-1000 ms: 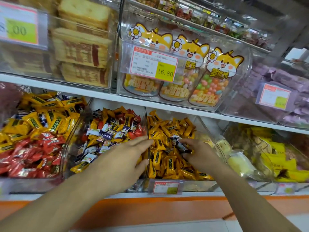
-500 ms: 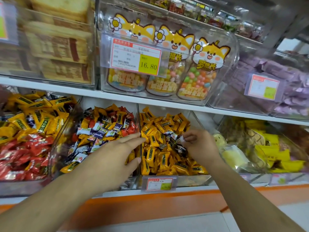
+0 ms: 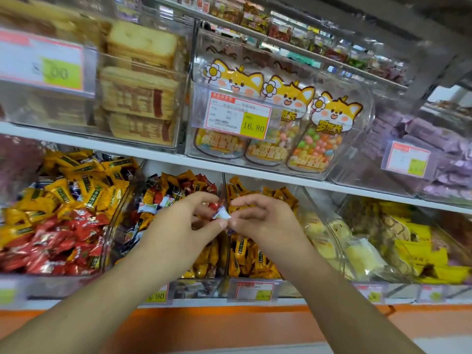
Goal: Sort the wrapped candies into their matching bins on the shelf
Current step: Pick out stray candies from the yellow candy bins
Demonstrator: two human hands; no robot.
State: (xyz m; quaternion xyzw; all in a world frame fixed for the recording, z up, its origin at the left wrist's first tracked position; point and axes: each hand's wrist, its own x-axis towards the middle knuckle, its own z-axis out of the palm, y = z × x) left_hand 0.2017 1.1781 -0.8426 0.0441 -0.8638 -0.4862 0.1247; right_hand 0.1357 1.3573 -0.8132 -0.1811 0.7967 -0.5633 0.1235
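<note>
Both hands meet in front of the lower shelf [image 3: 255,175], above the divider between two clear bins. The left hand [image 3: 178,233] and the right hand [image 3: 265,221] are close together, fingertips nearly touching, and both pinch a small white-wrapped candy [image 3: 221,215] held between them in the air. A red-wrapped candy [image 3: 214,206] shows just behind it, within the curled fingers of the left hand; whether it is held or lies in the bin behind cannot be told. The mixed bin [image 3: 163,198], left of the divider, holds red, orange, white and dark wrappers. The orange bin [image 3: 255,259], right of it, holds orange-yellow wrappers almost throughout. Farther left, a large bin [image 3: 58,213] holds yellow candies above red ones. On the upper shelf stand fox-topped jars [image 3: 316,139] of coloured sweets behind a price tag [image 3: 237,117] reading 16.80.
</note>
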